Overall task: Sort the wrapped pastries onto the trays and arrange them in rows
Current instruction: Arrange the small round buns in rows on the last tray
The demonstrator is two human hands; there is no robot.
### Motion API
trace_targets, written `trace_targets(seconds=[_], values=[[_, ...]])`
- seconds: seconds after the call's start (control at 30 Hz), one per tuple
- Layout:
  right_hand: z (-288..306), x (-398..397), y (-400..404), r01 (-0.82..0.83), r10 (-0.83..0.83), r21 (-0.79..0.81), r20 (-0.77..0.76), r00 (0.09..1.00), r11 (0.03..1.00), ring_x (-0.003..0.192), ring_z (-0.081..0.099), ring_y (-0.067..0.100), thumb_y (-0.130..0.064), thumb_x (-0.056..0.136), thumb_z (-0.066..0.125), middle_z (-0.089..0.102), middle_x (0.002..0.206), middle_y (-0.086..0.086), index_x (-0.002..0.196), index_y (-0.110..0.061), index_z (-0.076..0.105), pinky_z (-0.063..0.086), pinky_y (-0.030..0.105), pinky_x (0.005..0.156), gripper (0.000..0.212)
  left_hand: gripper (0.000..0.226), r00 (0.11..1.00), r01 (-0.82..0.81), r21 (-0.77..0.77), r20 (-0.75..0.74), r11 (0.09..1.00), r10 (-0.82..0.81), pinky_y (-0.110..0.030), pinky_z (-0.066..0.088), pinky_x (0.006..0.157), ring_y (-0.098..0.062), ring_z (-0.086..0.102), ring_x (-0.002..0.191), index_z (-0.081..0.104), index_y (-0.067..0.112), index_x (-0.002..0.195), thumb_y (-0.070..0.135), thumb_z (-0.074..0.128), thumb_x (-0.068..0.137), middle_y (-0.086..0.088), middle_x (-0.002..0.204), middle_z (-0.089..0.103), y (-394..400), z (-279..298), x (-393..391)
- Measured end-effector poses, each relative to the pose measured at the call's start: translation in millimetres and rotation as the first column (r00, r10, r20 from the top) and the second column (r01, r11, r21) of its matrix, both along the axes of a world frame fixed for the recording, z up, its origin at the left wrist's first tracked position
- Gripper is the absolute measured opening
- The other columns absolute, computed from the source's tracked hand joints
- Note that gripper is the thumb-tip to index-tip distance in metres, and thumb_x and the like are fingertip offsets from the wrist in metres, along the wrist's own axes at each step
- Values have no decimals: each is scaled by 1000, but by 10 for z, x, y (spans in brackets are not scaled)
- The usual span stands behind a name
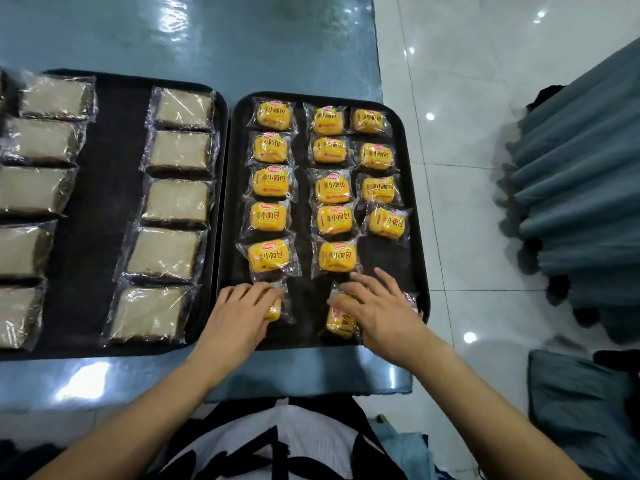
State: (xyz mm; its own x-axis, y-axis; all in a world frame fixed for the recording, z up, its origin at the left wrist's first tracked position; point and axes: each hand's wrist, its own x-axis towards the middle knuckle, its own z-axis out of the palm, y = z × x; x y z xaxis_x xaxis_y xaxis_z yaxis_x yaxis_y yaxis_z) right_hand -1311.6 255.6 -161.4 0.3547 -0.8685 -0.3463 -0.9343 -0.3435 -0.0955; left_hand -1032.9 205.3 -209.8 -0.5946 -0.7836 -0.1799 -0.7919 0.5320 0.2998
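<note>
My left hand lies flat on a yellow bun at the near end of the first column on the right tray, fingers straight and spread a little, the tips pressing down on the wrapper rather than curling round it. My right hand does the same further right: fingers fanned out and relaxed, palm down, resting on a second bun at the near end of the middle column (it hides most of the packet, so only the left part shows). Neither hand grips anything. The other buns lie in three columns running away from me on that black tray, five in the first, five in the middle, four in the last, each in clear wrap with red print. Just beside it, edges nearly touching, the left tray carries pale cakes in clear wrap, set in two columns well apart, with bare black mat between them. Both trays sit on the glossy blue surface, near its right edge, where white floor tiles begin.
</note>
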Motion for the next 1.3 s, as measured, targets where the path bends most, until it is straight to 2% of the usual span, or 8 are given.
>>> trace_targets(seconds=[0.13,0.27,0.4,0.6,0.8,0.97,1.13,1.3], values=[[-171,134,45,7,0,46,-158,987,999,143,41,32,-22,73,82,57,139,8,138,-31,54,13,60,123,72,71,1000,-3,9,12,1000,3,-43,48,93,-24,60,109,58,27,131,19,85,67,4,127,59,-34,-18,-11],[-87,325,-119,180,-179,-9,-129,975,984,131,44,31,-36,86,71,52,130,7,136,-27,51,13,56,122,55,71,1000,-9,6,7,1000,9,-44,48,91,-26,60,108,59,26,131,18,87,65,1,126,60,-27,-16,-28],[13,305,21,309,-309,-27,-6,951,951,131,46,28,-49,83,71,52,133,3,142,-30,47,23,54,118,66,66,1000,4,1,-22,1000,-4,-44,43,99,-26,53,116,54,26,135,30,75,73,1,134,51,-25,7,-8],[157,-598,755,677,-587,-386,337,736,627,110,55,26,-25,86,61,61,122,0,123,-21,63,38,39,94,37,53,991,-48,-100,-128,994,35,-44,40,96,-27,51,113,59,20,130,39,46,83,-2,128,56,-86,235,-355],[-285,-572,914,425,-392,-329,166,905,843,129,51,25,-44,77,78,61,136,3,131,-21,63,33,49,114,61,64,983,179,-32,-30,983,-180,-53,31,114,-34,36,138,41,30,149,54,56,92,-7,155,36,-146,194,-934],[-275,-641,765,461,-415,-285,208,886,840,127,54,26,-41,74,77,62,130,0,128,-21,63,29,52,117,59,63,955,261,96,123,961,-271,-55,10,123,-33,0,154,34,41,150,66,42,93,-5,168,-1,-318,87,-1103],[-34,-931,239,586,-539,-173,254,803,791,136,39,25,-52,75,63,45,144,2,132,-31,58,24,47,117,61,53,951,270,138,117,953,-287,-55,8,122,-33,-2,154,46,44,141,65,47,93,-3,168,-5,-357,103,-1053],[-163,-1040,-435,477,-477,31,114,871,878,137,37,25,-45,80,72,44,144,0,137,-32,52,20,45,118,62,49,950,260,176,130,949,-285,-56,5,123,-32,-5,154,48,47,137,64,51,92,-1,168,-7,-373,121,-1063]])
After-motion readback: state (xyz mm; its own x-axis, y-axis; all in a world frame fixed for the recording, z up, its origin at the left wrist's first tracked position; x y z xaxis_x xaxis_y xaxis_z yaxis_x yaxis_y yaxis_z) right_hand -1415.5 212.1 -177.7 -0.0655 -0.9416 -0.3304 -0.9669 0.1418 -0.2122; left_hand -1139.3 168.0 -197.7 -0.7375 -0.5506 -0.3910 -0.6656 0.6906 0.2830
